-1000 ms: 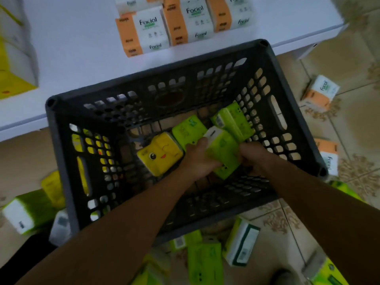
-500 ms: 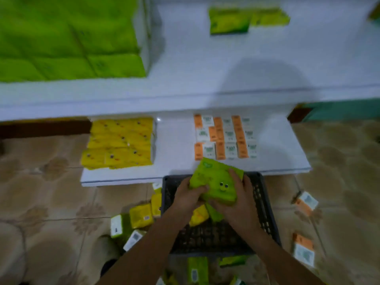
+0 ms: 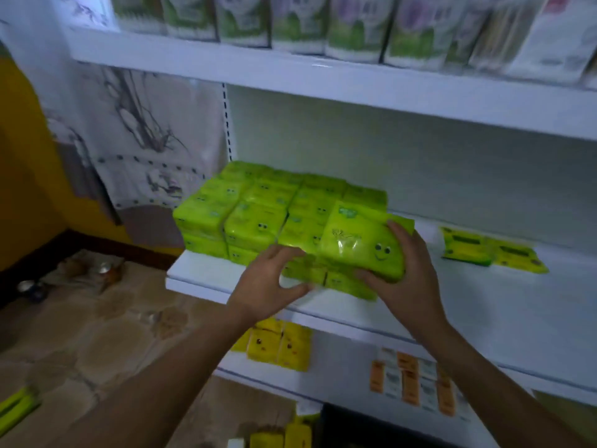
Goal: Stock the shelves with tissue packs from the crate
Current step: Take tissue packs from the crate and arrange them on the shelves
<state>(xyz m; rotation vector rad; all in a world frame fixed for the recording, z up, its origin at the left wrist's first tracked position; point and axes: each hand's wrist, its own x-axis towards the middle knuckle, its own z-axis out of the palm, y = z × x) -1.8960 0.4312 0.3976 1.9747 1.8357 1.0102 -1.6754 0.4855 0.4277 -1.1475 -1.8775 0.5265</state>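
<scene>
My right hand (image 3: 410, 273) grips a green tissue pack with a smiley face (image 3: 358, 244), thumb under its front edge and fingers over its right end. The pack sits at the front right of a stack of matching green packs (image 3: 255, 218) on the white middle shelf (image 3: 504, 321). Smaller green packs (image 3: 342, 284) lie under the smiley pack. My left hand (image 3: 268, 286) curls round their left end. A dark corner of the crate (image 3: 342, 425) shows at the bottom edge.
Two flat green-yellow packs (image 3: 491, 253) lie further right on the middle shelf. The lower shelf holds yellow packs (image 3: 277, 345) and orange-white packs (image 3: 410, 379). Tall bags (image 3: 323, 24) fill the top shelf. Loose packs (image 3: 16, 405) lie on the tiled floor.
Both hands lifted the green packs out of the crate and carried them up to the middle shelf, beside the green stack. The view rose from the crate to the shelves.
</scene>
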